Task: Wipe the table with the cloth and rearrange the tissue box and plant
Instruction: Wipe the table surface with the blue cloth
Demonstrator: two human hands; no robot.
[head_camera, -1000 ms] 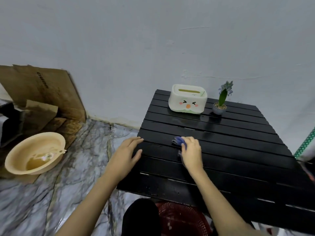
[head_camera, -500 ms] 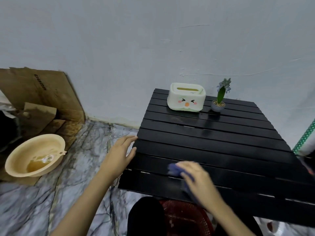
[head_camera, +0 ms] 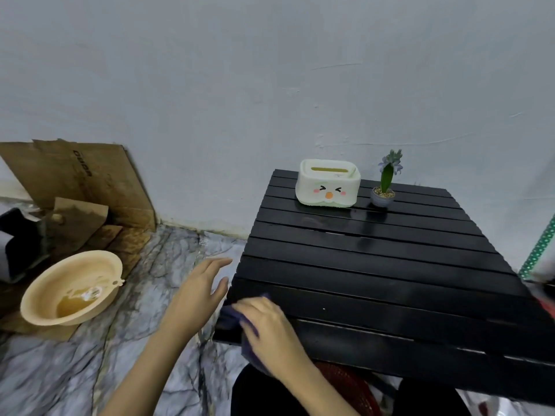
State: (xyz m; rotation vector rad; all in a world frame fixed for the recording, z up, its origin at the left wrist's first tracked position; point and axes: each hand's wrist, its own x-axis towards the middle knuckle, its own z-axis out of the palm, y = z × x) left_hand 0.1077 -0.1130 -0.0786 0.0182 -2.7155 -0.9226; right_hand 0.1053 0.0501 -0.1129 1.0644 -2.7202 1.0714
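Observation:
A black slatted table [head_camera: 375, 265] stands against the wall. At its far edge sit a cream tissue box [head_camera: 328, 184] with a cartoon face and, to its right, a small potted plant [head_camera: 385, 187] with a blue flower. My right hand [head_camera: 270, 331] presses a blue cloth [head_camera: 231, 313] onto the table's near left corner; most of the cloth is hidden under the hand. My left hand [head_camera: 198, 298] hovers with fingers spread just off the table's left edge, holding nothing.
A beige basin [head_camera: 72, 292] with some liquid rests on the marble floor at the left. Flattened cardboard [head_camera: 81, 184] leans on the wall behind it. A red basket [head_camera: 348, 385] shows under the table's front. A green dotted strip [head_camera: 540, 244] is at the right edge.
My right hand has dragged the cloth from the table's middle toward me and left, to the near left corner. My left hand has slid off the table's left edge.

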